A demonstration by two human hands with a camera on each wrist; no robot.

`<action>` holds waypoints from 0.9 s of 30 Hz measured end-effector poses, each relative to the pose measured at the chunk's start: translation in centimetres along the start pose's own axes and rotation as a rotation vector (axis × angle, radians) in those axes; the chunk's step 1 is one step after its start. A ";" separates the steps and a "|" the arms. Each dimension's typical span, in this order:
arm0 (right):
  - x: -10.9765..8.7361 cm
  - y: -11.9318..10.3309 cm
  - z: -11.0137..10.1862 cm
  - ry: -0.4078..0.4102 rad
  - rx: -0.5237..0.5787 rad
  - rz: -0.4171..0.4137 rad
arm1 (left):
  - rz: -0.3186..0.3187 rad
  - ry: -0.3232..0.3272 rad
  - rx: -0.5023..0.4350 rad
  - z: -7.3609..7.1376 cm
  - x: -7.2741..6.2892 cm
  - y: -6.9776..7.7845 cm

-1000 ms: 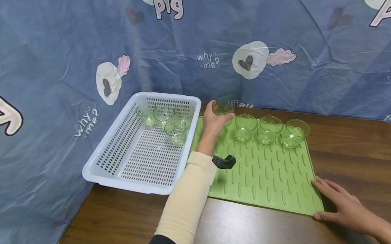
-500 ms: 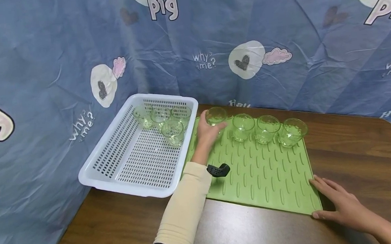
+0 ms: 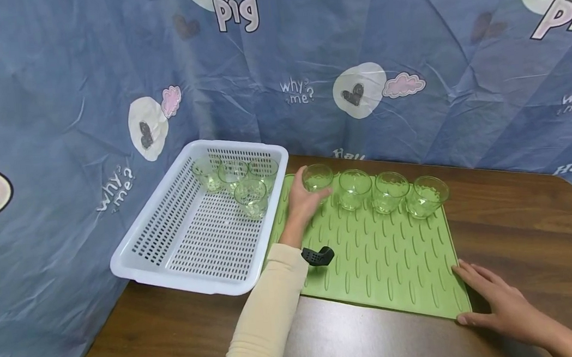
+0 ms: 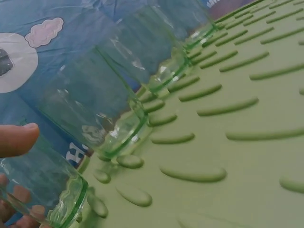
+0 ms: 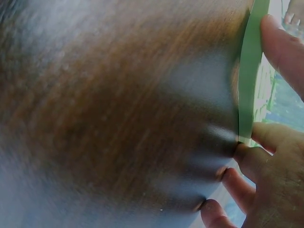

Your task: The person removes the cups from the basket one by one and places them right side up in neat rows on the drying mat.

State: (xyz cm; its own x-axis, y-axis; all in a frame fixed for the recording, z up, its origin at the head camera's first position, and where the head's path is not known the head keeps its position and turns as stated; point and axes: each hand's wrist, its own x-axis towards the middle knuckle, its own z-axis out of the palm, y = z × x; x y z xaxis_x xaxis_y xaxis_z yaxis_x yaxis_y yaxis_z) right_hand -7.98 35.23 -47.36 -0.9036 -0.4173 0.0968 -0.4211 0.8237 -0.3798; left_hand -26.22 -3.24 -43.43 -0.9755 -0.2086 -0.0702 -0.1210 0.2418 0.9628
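My left hand holds a clear green-tinted glass at the back left of the green ridged mat. In the left wrist view its thumb is by the upper part of the held glass, and the fingers show through the far side. The glass stands upright at mat level; whether its base bears fully on the mat I cannot tell. Three matching glasses continue the row to the right. My right hand rests at the mat's front right corner, thumb and fingers spread, fingertips touching the mat edge and table.
Left of the mat stands a white perforated plastic basket with several similar glasses grouped toward its back right. A brown wooden table lies beneath everything. Behind it hangs a blue printed cloth.
My left hand has lowered the glass from above the mat's back edge down to the row's left end, pulling it slightly nearer. The right hand stays at the mat corner.
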 end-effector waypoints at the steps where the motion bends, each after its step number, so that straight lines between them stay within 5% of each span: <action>1: 0.0 0.0 0.0 -0.003 0.001 0.002 | 0.004 -0.001 0.002 0.0 0.0 -0.1; 27: 0.0 0.0 -0.1 -0.025 0.003 0.010 | 0.057 -0.011 0.101 -0.2 0.1 -0.6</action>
State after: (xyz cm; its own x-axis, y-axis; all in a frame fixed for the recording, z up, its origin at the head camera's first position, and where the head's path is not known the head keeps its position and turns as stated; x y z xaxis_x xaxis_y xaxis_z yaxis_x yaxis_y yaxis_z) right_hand -7.98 35.27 -47.26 -0.9054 -0.4189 0.0697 -0.4120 0.8268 -0.3830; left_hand -26.20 -3.56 -43.94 -0.9832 -0.1816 -0.0196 -0.0828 0.3474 0.9341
